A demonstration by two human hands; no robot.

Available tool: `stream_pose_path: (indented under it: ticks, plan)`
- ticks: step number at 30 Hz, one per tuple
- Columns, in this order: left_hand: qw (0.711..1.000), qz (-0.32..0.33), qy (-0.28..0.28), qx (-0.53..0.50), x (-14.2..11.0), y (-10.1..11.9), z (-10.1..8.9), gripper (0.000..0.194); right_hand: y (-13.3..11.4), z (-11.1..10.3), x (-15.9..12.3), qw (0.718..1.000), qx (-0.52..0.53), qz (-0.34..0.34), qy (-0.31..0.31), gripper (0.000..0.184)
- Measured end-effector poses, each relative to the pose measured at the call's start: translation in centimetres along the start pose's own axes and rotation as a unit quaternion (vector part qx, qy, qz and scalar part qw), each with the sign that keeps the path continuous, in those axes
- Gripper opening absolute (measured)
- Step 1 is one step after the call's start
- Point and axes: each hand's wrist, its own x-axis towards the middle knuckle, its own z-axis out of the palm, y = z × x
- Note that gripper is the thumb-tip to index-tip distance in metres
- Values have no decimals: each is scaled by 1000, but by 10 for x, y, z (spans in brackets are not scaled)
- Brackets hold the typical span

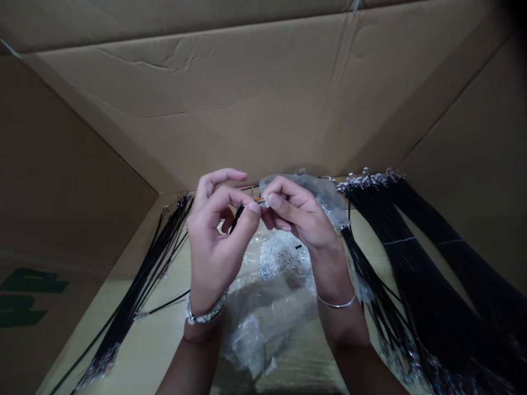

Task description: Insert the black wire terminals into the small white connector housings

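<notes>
One bracelet [212, 314] circles the left wrist, one bangle [340, 306] the right. Between them lies one clear bag [280, 302] with one label [265, 272] and white pieces [280, 253] too many to count. Over it, the left hand [214, 241] pinches one black cable [236, 220] near its coloured wires [260, 199]; the right hand [304, 216] grips one white connector [265, 201] at their end. One cable bundle [142, 274] lies left, three bundles [407, 263] right; beyond, one greyish bag [331, 200] and three cardboard walls [226, 109]

Hands [216, 236] [302, 216] pinching, fingertips [254, 207] close together; forearms [191, 359] angled inward.
</notes>
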Motion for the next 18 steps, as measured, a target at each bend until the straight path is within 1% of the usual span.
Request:
stream_pose_path:
  ticks: [6, 12, 18]
  plan:
    - [1000, -5, 1, 0, 0, 1, 0, 13, 1, -1, 0, 1000, -10, 6, 1, 20]
    - [1000, 3, -1, 4, 0, 0, 0, 12, 1, -1, 0, 1000, 1, -7, -7, 16]
    - [999, 31, 5, 23, 0, -5, 0, 11, 4, -2, 0, 999, 11, -30, -14, 13]
